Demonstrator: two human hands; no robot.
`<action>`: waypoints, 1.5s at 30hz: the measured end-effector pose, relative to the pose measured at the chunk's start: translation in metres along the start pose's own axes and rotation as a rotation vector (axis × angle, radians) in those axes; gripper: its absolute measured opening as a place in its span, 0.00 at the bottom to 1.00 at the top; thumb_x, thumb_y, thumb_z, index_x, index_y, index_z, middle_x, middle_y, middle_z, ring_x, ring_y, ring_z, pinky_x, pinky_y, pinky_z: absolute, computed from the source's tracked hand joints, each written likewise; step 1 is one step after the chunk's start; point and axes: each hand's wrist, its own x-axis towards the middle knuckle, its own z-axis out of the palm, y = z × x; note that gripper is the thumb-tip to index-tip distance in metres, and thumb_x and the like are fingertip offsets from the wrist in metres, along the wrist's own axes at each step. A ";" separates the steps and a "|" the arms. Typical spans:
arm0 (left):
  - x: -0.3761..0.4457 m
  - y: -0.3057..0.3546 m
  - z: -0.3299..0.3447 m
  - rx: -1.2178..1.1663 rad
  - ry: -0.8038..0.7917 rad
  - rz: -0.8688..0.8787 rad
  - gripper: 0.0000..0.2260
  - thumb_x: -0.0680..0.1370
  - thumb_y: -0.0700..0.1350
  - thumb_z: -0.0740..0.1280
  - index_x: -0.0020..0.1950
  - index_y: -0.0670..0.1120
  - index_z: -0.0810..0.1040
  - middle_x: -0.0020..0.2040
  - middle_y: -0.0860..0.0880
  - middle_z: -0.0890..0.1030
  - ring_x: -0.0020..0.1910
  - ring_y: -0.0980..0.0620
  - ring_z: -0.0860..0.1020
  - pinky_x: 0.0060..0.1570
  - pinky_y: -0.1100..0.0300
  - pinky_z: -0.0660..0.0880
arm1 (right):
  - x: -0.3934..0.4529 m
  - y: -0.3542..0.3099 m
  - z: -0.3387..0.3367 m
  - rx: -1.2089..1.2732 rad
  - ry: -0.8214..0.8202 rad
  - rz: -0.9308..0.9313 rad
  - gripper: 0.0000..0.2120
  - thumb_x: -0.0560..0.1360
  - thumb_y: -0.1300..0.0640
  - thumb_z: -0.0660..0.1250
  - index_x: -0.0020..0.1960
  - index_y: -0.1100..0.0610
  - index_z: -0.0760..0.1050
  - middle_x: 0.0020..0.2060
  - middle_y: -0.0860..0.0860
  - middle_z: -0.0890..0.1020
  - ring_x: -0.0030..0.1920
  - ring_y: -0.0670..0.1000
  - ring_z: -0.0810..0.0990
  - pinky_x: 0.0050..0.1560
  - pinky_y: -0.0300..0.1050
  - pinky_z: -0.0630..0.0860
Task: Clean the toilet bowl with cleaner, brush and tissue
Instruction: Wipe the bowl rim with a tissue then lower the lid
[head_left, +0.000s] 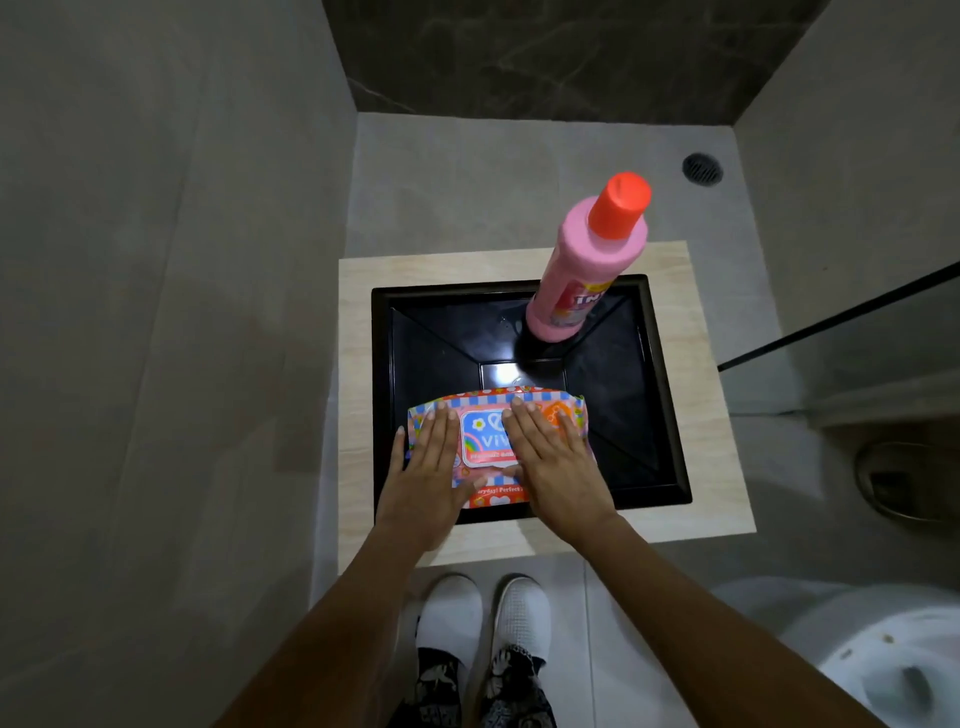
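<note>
Now both hands lie flat, fingers straight, on the colourful plastic wet-tissue pack (496, 441) at frame centre: left hand (431, 467) and right hand (556, 457) grasp nothing. Pack rests in the black square basin (670, 395) w/ the pink red-capped cleaner bottle (587, 270). Best: pin w/ left, peel flap w/ right.

Bottle (587, 270): pink, orange-red cap. Wipes pack (493, 447): pink-orange, blue-checked edge. Basin (670, 395): black. Shoes (483, 613): white.
</note>
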 end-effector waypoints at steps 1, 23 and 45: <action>0.000 -0.001 0.000 -0.006 -0.005 -0.002 0.37 0.80 0.65 0.41 0.71 0.37 0.67 0.69 0.40 0.72 0.67 0.44 0.71 0.63 0.42 0.61 | 0.000 0.000 0.001 0.000 0.003 -0.003 0.40 0.64 0.45 0.77 0.69 0.62 0.70 0.66 0.58 0.75 0.67 0.56 0.74 0.67 0.59 0.61; -0.005 0.004 -0.003 -0.083 0.102 0.019 0.42 0.66 0.71 0.23 0.75 0.49 0.33 0.79 0.50 0.44 0.77 0.55 0.41 0.70 0.55 0.32 | 0.056 0.028 -0.043 0.128 0.210 0.033 0.25 0.69 0.69 0.68 0.66 0.65 0.73 0.59 0.62 0.80 0.58 0.61 0.80 0.58 0.54 0.76; 0.007 0.000 -0.009 0.015 0.134 0.158 0.37 0.76 0.66 0.40 0.78 0.44 0.48 0.78 0.48 0.49 0.77 0.51 0.49 0.73 0.48 0.43 | 0.037 0.026 -0.026 0.231 -0.026 0.056 0.22 0.80 0.50 0.55 0.69 0.59 0.69 0.70 0.62 0.67 0.69 0.61 0.69 0.64 0.59 0.72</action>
